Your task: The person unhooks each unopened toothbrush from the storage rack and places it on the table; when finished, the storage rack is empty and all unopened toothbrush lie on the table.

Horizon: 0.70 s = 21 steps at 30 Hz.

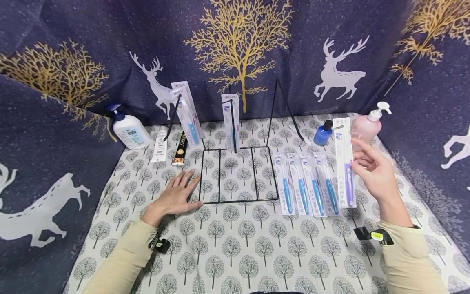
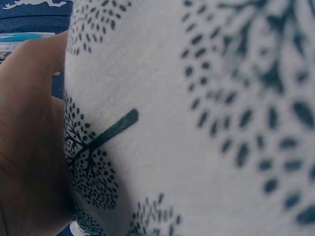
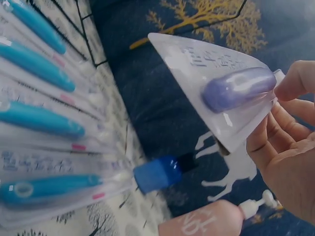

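Note:
My right hand (image 1: 374, 169) pinches the edge of a packaged purple toothbrush (image 1: 349, 183) between thumb and fingers. In the right wrist view, that pack (image 3: 238, 91) is lifted and tilted, its purple handle facing the camera. Several packaged blue toothbrushes (image 1: 302, 185) lie side by side just left of it. My left hand (image 1: 178, 194) rests on the cloth with fingers spread, beside the left edge of a black wire rack (image 1: 240, 201). Toothbrush packs (image 1: 189, 118) hang on the rack's left arm, and another pack (image 1: 230, 122) hangs on the middle arm. The right arm (image 1: 290, 110) bears none.
A white pump bottle (image 1: 132, 132), a white tube (image 1: 160, 145) and a black tube (image 1: 180, 151) are at the back left. Behind the right-hand packs stand a small blue bottle (image 1: 322, 134) and a pink pump bottle (image 1: 365, 126). A dark patterned curtain (image 1: 235, 53) encloses the table.

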Available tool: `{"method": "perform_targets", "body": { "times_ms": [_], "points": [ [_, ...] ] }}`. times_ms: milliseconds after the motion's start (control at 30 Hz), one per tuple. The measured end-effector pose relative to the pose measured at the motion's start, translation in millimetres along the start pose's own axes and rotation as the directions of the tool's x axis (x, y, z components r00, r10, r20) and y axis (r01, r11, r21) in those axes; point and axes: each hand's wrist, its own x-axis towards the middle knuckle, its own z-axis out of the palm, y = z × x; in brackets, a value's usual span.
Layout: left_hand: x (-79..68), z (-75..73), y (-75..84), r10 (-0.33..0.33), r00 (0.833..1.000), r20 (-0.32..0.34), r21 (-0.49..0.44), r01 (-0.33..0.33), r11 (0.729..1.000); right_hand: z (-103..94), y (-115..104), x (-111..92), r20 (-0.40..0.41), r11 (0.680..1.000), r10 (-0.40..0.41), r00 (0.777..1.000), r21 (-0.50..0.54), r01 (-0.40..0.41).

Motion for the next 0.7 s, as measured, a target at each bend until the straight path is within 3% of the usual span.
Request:
{"method": "perform_targets", "body": {
  "times_ms": [200, 400, 700],
  "points": [
    [-0.2, -1.7, 1.5, 0.01, 1.0, -0.012, 0.002, -0.01, 1.0, -11.4, 12, -3, 0.016, 0.987, 0.082, 0.996, -0.138, -0.079],
    [-0.9, -1.0, 1.8, 0.004, 1.0, 0.001, -0.002, -0.004, 1.0, -20.3, 25, -9, 0.028, 0.966, 0.189, 0.982, -0.187, -0.181],
    [0.4, 0.6, 0.0, 0.007, 1.0, -0.011, -0.013, -0.007, 1.0, -29.7, 45, -15, -0.003, 0.872, 0.331, 0.944, -0.381, -0.307]
  ]
}}
